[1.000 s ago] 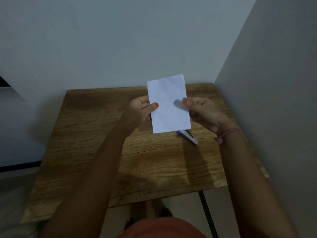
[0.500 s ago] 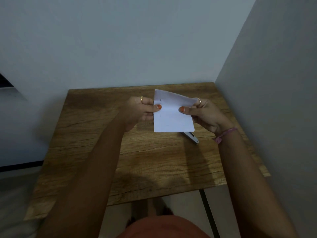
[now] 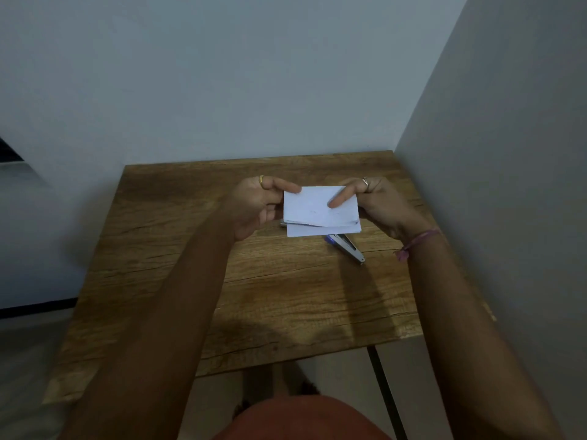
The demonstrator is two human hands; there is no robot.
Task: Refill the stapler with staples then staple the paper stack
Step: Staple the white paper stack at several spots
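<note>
1. We find no brand or label to read; the top sheet of the paper stack (image 3: 320, 208) carries only faint grey marks, too small for us to make out.
2. We hold the paper stack above the tabletop (image 3: 286, 293) between both hands, at the far middle of the wooden surface.
3. Our left hand (image 3: 255, 206) pinches the stack's left edge, its grip closed on the paper with the thumb on top near the upper left corner. A gold ring (image 3: 261, 181) sits on one finger of this hand.
4. Our right hand (image 3: 378, 203) has its grip clamped on the stack's right edge, and one finger (image 3: 341, 198) lies across the top sheet, pointing toward the middle. This hand too wears a ring, and a pink band (image 3: 419, 241) circles its wrist.
5. The sheets are not squared: the top layer sits askew, and a lower sheet shows below it along the near edge.
6. The stapler (image 3: 346, 247), blue and metal, lies on the tabletop just nearer to us than the stack and to its right, untouched by either hand, slanting toward the right forearm.
7. A small grey end of something peeks out under the stack's lower left corner; we cannot tell what it is.
</note>
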